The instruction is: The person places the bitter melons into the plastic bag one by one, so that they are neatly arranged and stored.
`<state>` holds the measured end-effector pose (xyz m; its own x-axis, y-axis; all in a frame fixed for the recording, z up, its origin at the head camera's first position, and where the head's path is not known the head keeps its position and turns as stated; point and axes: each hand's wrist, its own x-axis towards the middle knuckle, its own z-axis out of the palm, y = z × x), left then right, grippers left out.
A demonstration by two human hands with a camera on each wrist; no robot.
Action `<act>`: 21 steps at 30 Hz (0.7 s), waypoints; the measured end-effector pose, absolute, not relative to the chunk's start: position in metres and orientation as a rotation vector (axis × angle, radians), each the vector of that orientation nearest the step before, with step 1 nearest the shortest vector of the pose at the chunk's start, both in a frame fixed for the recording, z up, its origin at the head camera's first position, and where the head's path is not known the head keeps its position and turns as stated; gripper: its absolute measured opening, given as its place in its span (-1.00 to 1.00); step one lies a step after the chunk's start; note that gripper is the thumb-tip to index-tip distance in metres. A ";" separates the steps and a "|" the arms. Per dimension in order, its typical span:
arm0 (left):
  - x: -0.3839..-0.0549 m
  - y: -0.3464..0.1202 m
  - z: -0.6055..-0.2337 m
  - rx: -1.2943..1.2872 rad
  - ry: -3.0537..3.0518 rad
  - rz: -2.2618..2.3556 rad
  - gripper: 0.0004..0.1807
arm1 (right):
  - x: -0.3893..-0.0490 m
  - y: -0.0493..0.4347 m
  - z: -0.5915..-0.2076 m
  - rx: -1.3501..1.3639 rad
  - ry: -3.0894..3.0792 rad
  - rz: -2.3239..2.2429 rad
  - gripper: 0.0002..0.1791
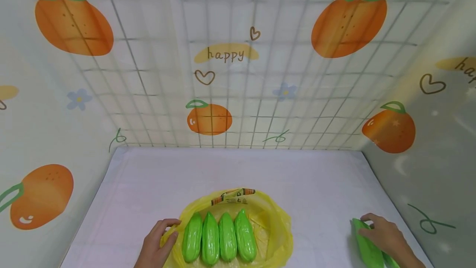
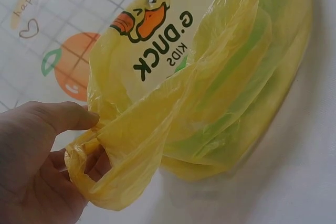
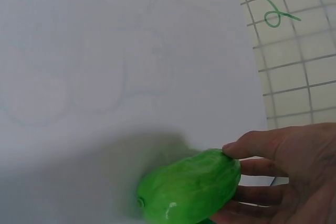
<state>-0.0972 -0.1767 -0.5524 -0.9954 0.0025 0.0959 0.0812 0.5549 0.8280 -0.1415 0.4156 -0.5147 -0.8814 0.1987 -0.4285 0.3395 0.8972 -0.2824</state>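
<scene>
A yellow plastic bag (image 1: 280, 222) lies with its mouth spread wide on the table. Inside, several glossy green cucumber-shaped vegetables (image 1: 210, 239) are lined up side by side. At the bag's left rim, my left hand (image 1: 158, 241) holds the plastic between thumb and fingers; the left wrist view shows fingers behind the loop of the bag handle (image 2: 118, 187). Far to the right, my right hand (image 1: 386, 235) grips a similar plump green vegetable (image 3: 189, 190), thumb and fingers around one end. Another green piece (image 1: 390, 262) shows partly beneath that hand.
The table has a white cover (image 1: 238, 168). Printed cloth walls (image 1: 223, 90) with oranges and grid lines rise at the back and both sides. The right wall stands close beside my right hand. A duck print (image 2: 149, 17) marks the bag's inner side.
</scene>
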 end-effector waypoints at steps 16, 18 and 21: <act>-0.097 -0.178 -0.552 -0.111 -2.688 -1.440 -0.78 | -0.155 0.394 -0.503 0.400 2.563 -0.763 -0.33; -0.097 -0.178 -0.552 -0.108 -2.685 -1.443 -0.77 | -0.155 0.391 -0.501 0.388 2.555 -0.800 -0.33; -0.097 -0.177 -0.550 -0.095 -2.694 -1.454 -0.77 | -0.154 0.386 -0.497 0.365 2.553 -0.857 -0.32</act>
<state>-0.0967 -0.1770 -0.5504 -0.9950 0.0173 0.0981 0.0915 0.5481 0.8314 -0.1542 0.3863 -0.4969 -0.8772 0.1114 -0.4670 0.3705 0.7755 -0.5112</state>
